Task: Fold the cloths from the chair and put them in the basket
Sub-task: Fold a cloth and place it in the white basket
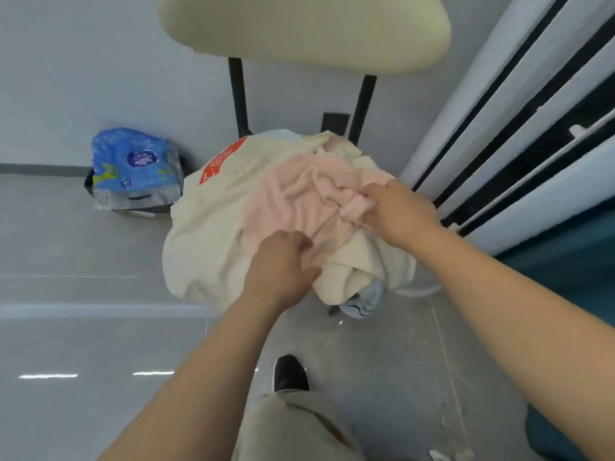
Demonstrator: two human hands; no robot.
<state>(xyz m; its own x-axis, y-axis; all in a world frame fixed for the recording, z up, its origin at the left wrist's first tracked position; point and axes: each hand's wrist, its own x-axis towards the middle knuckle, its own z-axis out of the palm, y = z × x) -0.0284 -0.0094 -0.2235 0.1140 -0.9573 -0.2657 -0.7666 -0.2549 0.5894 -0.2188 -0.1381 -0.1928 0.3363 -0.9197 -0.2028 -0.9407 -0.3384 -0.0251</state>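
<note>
1. Head view: the cloths lie heaped on the seat of a chair [301, 31] with a cream backrest and 2 black posts. A cream cloth [206, 234] is spread widest, a pink cloth [289, 197] lies crumpled on top, and a light blue cloth [366, 302] hangs off the near edge.
2. The left hand [283, 264] has its fingers curled and pinches a fold of the pink cloth at its near edge. The right hand [396, 211] grips a bunched fold of it on the far right.
3. A blue plastic pack [136, 168] stands on the floor against the wall, just left of the chair. White and black slats [519, 128] run close along the chair's right side.
4. The floor [83, 327] is glossy grey tile and the wall [83, 61] is plain grey. A black shoe [289, 372] stands below the chair.
5. A red label [221, 161] on the cream cloth carries white writing too blurred to read, as is the pack's purple logo.
</note>
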